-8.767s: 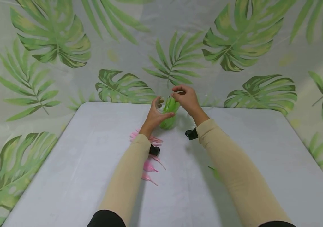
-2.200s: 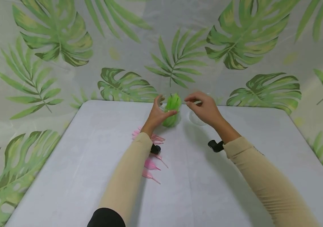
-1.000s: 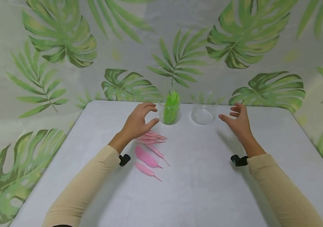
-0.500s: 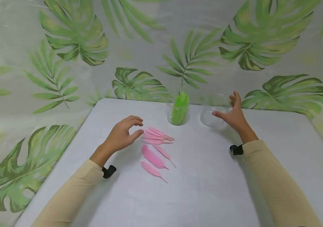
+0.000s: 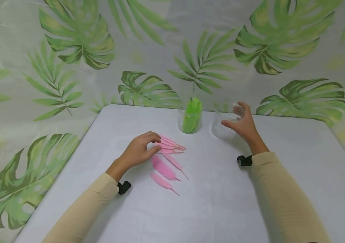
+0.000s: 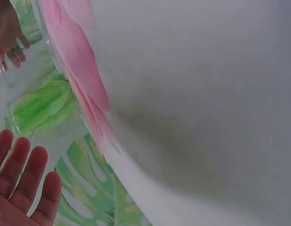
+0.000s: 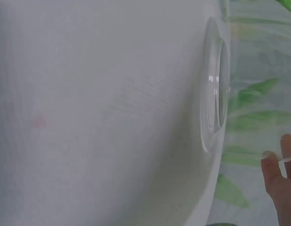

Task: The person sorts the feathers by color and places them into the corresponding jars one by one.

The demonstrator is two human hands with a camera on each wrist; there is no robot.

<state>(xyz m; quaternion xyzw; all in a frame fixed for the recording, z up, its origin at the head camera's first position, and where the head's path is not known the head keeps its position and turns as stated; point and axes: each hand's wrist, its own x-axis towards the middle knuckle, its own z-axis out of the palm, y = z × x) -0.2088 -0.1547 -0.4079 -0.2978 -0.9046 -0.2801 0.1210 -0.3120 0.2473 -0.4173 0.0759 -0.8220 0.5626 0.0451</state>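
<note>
Several pink feathers (image 5: 172, 163) lie on the white table, their quills toward the right. Over the left ends of the upper group hovers my left hand (image 5: 142, 148), its fingers loosely bent with nothing between them; in the left wrist view its fingers (image 6: 27, 176) are apart from the feathers (image 6: 79, 59). At the back right my right hand (image 5: 243, 125) holds the upper wall of a transparent cup (image 5: 219, 131) between thumb and fingers. Nothing shows inside that cup. A second transparent cup (image 5: 180, 126) stands to its left, with bright green feathers (image 5: 192, 116) upright in it.
The white table (image 5: 208, 202) ends at its back edge just behind the cups, against a leaf-patterned cloth (image 5: 148, 33). Small black wrist cameras (image 5: 245, 160) hang below both wrists.
Both hands have let go and moved away from the cup of green feathers. The left has come down to the pink feathers; the right has gone onto the other cup and gripped it.
</note>
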